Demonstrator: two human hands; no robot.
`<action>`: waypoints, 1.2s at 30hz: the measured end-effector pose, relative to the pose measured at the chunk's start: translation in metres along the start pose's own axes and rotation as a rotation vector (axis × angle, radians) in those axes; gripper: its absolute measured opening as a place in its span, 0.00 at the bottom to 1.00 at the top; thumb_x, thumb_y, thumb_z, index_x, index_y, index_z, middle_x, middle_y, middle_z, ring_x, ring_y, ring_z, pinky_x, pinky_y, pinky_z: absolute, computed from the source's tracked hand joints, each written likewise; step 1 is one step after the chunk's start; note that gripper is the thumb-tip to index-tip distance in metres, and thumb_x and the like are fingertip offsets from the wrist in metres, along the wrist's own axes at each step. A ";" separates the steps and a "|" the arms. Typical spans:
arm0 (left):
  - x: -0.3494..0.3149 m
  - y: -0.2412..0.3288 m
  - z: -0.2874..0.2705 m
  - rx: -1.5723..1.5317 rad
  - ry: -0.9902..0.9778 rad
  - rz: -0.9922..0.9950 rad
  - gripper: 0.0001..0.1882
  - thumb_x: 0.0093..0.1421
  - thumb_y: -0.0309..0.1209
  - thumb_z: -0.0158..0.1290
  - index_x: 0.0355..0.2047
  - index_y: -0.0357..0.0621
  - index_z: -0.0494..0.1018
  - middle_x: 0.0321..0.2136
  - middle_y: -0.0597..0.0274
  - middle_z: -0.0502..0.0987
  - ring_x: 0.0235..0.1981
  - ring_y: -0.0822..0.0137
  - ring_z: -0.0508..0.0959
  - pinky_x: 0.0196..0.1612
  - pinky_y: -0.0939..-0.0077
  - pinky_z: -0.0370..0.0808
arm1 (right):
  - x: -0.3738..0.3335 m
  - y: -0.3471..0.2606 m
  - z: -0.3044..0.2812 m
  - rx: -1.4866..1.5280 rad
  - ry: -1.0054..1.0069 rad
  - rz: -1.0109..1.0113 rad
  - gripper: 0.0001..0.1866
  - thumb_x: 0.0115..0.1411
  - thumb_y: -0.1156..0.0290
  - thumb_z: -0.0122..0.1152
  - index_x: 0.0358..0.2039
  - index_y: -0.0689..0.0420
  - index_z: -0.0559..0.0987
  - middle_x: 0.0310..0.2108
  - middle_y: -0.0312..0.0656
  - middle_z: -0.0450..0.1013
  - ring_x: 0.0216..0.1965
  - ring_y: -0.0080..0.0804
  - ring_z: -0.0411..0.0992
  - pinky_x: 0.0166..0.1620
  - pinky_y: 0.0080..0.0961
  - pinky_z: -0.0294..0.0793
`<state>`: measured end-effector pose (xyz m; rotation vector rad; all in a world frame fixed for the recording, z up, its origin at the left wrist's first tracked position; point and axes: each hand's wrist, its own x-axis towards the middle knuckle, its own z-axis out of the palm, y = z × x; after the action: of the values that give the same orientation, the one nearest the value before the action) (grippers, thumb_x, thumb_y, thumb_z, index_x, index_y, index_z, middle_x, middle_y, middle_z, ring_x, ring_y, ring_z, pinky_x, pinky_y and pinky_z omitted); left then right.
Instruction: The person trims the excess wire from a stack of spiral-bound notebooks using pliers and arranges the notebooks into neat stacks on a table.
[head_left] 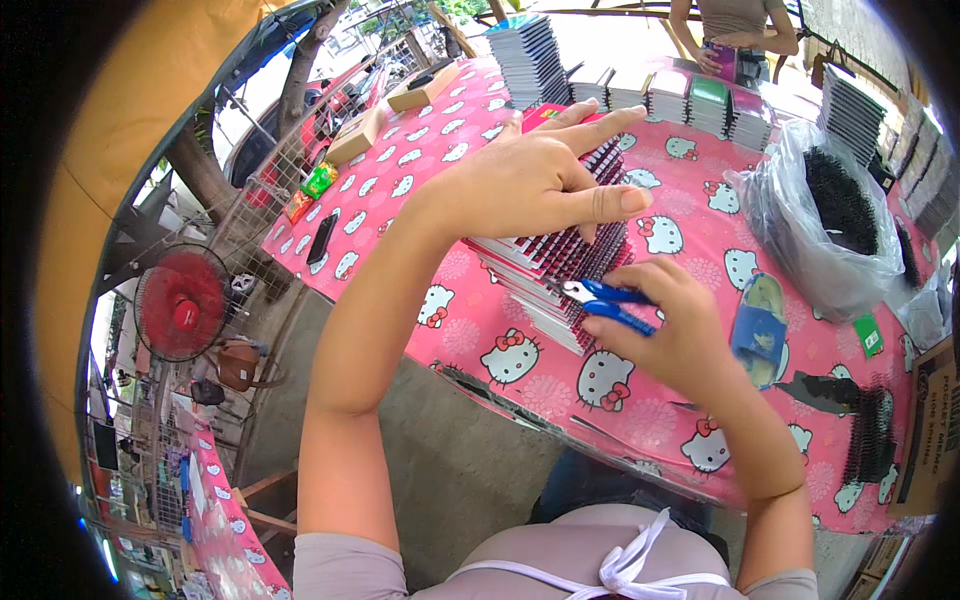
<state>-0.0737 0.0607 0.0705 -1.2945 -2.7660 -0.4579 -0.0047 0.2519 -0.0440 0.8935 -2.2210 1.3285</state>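
A tall stack of spiral-bound notebooks (545,300) with red covers stands in front of me, its coil edges turned to the right. My left hand (545,178) lies over the top of the stack, fingers stretched and spread. Blue-handled nippers (618,307) are gripped in my right hand (675,325), fingers wrapped round the handles. Their metal jaws touch or nearly touch the coil ends low on the stack; whether they bite on a wire is too small to tell.
A plastic bag (800,240) of black coils, a blue slipper (760,332) and a coil bundle (870,437) lie at right. Notebook stacks (528,62) line the far side, where another person (735,35) stands. A phone (322,239) rests near the table's left edge.
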 end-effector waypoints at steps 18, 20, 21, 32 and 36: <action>-0.016 0.062 -0.035 0.595 -0.243 0.336 0.29 0.39 0.41 0.65 0.47 0.62 0.77 0.63 0.73 0.61 0.65 0.58 0.56 0.62 0.43 0.52 | -0.023 0.007 -0.011 -0.071 -0.042 -0.054 0.24 0.53 0.58 0.65 0.45 0.59 0.73 0.38 0.47 0.71 0.40 0.44 0.69 0.43 0.38 0.65; -0.018 0.050 -0.029 0.666 -0.368 0.351 0.29 0.38 0.36 0.66 0.46 0.61 0.77 0.64 0.73 0.58 0.66 0.58 0.53 0.63 0.42 0.51 | -0.023 0.008 -0.008 -0.100 -0.007 -0.080 0.23 0.52 0.59 0.66 0.44 0.58 0.73 0.38 0.46 0.70 0.40 0.43 0.69 0.43 0.38 0.65; -0.019 0.043 -0.024 0.701 -0.434 0.359 0.29 0.38 0.34 0.66 0.46 0.60 0.77 0.65 0.74 0.57 0.67 0.58 0.51 0.63 0.41 0.50 | -0.023 0.007 -0.007 -0.112 0.013 -0.091 0.23 0.52 0.59 0.66 0.44 0.58 0.74 0.38 0.45 0.70 0.40 0.43 0.69 0.43 0.39 0.65; -0.020 0.031 -0.022 0.501 -0.491 0.258 0.24 0.43 0.27 0.63 0.45 0.49 0.76 0.54 0.70 0.70 0.63 0.61 0.58 0.62 0.35 0.56 | -0.011 0.009 0.005 -0.320 0.148 -0.232 0.22 0.49 0.60 0.67 0.41 0.58 0.75 0.37 0.41 0.71 0.39 0.38 0.70 0.45 0.37 0.67; -0.020 0.028 -0.021 0.462 -0.460 0.265 0.26 0.39 0.28 0.64 0.43 0.51 0.77 0.53 0.73 0.72 0.60 0.62 0.63 0.64 0.40 0.50 | -0.004 0.020 -0.003 0.532 -0.290 0.376 0.20 0.53 0.57 0.67 0.37 0.61 0.78 0.30 0.42 0.76 0.32 0.33 0.75 0.36 0.35 0.74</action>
<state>-0.0411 0.0573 0.0941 -1.7574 -2.7021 0.5287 -0.0157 0.2625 -0.0581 0.9143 -2.3717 2.1559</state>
